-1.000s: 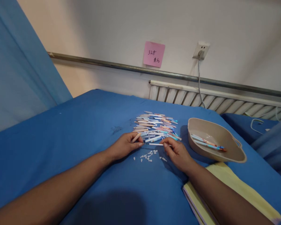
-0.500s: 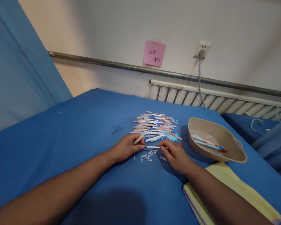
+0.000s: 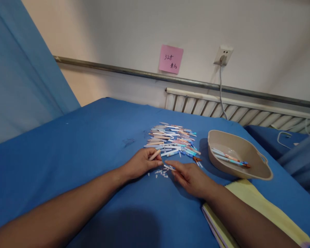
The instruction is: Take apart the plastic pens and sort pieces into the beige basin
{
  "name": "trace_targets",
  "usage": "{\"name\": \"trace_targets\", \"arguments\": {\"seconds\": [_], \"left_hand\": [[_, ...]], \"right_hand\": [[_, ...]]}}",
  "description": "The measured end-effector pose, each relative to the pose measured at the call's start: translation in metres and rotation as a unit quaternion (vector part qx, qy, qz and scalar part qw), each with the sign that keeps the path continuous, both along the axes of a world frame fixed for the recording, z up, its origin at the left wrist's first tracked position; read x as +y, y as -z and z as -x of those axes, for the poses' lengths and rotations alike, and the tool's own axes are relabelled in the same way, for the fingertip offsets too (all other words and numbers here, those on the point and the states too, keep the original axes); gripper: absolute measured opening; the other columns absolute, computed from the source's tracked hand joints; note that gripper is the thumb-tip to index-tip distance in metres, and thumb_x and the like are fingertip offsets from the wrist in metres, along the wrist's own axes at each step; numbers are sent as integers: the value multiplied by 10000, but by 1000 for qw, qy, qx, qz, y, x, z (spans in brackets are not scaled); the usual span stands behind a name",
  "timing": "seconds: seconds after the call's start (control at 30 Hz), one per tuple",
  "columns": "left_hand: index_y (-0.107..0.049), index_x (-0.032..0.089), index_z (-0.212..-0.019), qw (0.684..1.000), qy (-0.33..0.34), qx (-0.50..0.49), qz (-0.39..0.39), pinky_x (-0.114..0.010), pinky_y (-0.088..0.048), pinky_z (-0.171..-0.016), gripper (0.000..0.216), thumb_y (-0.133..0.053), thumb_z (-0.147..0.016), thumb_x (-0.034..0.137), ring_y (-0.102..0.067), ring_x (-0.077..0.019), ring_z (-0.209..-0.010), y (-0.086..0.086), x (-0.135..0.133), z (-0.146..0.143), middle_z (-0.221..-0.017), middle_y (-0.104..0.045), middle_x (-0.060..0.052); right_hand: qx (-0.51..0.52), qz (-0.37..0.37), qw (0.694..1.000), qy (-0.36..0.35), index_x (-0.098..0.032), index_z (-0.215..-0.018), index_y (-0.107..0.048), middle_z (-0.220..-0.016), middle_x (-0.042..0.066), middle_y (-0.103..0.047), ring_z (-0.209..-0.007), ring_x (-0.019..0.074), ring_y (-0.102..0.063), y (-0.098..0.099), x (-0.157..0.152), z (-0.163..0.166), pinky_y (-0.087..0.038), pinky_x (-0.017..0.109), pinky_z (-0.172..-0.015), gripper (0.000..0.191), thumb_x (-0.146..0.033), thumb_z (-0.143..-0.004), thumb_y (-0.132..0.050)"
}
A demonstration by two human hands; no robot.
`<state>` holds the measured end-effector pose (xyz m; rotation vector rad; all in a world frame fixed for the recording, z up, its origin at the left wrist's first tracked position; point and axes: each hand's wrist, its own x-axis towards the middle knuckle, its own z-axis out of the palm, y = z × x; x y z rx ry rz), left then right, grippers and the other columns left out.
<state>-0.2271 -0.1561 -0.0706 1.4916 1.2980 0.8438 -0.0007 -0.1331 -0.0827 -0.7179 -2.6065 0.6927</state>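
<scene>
My left hand (image 3: 144, 163) is closed round a beige pen barrel (image 3: 155, 155), which slants up to the right. My right hand (image 3: 189, 177) pinches a thin white pen refill (image 3: 169, 167) whose end points at my left fingertips; I cannot tell whether it touches them. Just beyond both hands lies a broad pile of pens, barrels and white refills (image 3: 170, 137) in pale colours. Small white pen tips (image 3: 160, 172) are scattered below my fingers. Beside the pile, near my right hand, are an orange-brown clip-like piece (image 3: 197, 159) and short white sticks.
To the right stands a beige plastic basin (image 3: 258, 172) with a few pens (image 3: 229, 158) inside. A folded yellow cloth (image 3: 268, 213) lies under my right forearm. The blue sheet (image 3: 93, 137) ends at a wall with a metal rail (image 3: 131, 73) and a radiator (image 3: 196, 103).
My right hand has shifted left and turned, bringing the refill closer to my left fingers at a slant. The orange-brown piece it covered now shows. My left hand has barely moved.
</scene>
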Motion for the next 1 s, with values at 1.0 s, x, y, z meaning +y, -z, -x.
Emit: {"name": "trace_targets", "arguments": {"seconds": [1.0], "left_hand": [[-604, 194, -960, 955, 130, 214, -159, -261, -386, -761, 285, -386, -939, 377, -534, -167, -823, -15, -6, 8, -885, -614, -26]], "right_hand": [[110, 71, 990, 45, -231, -1214, -549, -671, -21, -596, -573, 105, -532, 2, 3, -2, -384, 201, -543, 330, -202, -912, -416]]}}
